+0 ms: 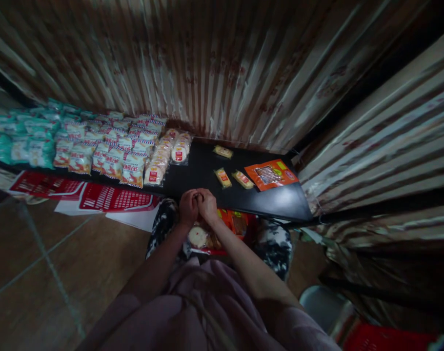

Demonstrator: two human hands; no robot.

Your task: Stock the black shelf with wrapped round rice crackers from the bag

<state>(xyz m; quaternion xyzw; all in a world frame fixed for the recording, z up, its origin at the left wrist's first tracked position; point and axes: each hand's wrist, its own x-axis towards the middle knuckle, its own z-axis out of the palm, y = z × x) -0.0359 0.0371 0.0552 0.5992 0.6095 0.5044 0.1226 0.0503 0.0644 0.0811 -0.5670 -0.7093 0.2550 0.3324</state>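
Observation:
My left hand (189, 206) and my right hand (208, 204) are pressed together at the near edge of a black shelf (196, 175). Both have curled fingers that pinch something small between them, too small to name. Under my wrists, on my lap, lie several snack packets (207, 236), one with a round pale biscuit showing and orange wrappers beside it. Just beyond my hands three small yellow packets (223, 177) lie on the shelf, and an orange flat packet (271, 174) sits to their right.
Rows of red-and-white snack bags (112, 156) and teal bags (28, 141) fill the left of the shelf. Round biscuit packs (169, 153) stand in a row beside them. Corrugated metal walls (222, 68) close in behind and right. Red printed sheets (108, 200) lie on the tiled floor.

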